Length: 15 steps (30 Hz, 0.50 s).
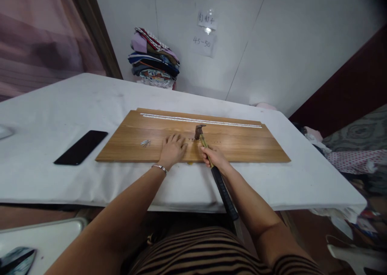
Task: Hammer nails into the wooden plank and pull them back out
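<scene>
A claw hammer (223, 192) with a black grip is in my right hand (214, 156), whose fingers wrap round the yellowish shaft above the grip. Its rusty head is at the middle of a wooden board (250, 144), over a row of small dark marks; whether it touches the wood I cannot tell. My left hand (172, 149) lies flat on the board just left of the hammer head, fingers spread. A small pile of nails (145, 143) rests on the board to the left of that hand. Two white measuring strips (201, 120) run along the board's far side.
The board lies on a table with a white cloth (99, 94). A black flat tablet or phone (81, 147) is left of the board. Folded clothes (154, 59) are stacked by the wall at the back. A white stool or chair (45, 240) stands below left.
</scene>
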Tool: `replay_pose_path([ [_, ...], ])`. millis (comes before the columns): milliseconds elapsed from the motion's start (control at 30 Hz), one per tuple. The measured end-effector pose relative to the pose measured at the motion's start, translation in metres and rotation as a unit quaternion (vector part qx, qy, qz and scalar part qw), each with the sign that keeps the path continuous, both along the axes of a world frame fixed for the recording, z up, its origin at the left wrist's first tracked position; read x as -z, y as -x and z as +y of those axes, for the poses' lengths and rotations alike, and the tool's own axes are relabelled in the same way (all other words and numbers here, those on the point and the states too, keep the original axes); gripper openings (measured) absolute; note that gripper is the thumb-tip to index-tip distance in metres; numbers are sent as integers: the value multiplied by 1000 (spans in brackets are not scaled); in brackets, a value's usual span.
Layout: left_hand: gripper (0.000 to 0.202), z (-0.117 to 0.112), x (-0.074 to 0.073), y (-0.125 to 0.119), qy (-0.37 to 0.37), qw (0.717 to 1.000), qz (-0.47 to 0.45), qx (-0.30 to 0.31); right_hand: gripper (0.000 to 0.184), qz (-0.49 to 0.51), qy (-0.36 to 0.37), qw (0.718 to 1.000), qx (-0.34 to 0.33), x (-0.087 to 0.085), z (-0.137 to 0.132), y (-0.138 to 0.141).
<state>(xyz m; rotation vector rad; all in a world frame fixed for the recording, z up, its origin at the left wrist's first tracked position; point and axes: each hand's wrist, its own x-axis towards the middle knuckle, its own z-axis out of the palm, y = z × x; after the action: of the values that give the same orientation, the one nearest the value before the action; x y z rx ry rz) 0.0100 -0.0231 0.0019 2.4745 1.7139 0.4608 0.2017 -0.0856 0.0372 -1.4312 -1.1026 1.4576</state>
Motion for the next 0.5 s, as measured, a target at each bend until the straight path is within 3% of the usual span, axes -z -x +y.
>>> replay_pose_path([
  [500, 48, 0, 0, 0, 6, 1000, 6, 0, 27, -16, -2, 1000, -11, -2, -1, 1],
])
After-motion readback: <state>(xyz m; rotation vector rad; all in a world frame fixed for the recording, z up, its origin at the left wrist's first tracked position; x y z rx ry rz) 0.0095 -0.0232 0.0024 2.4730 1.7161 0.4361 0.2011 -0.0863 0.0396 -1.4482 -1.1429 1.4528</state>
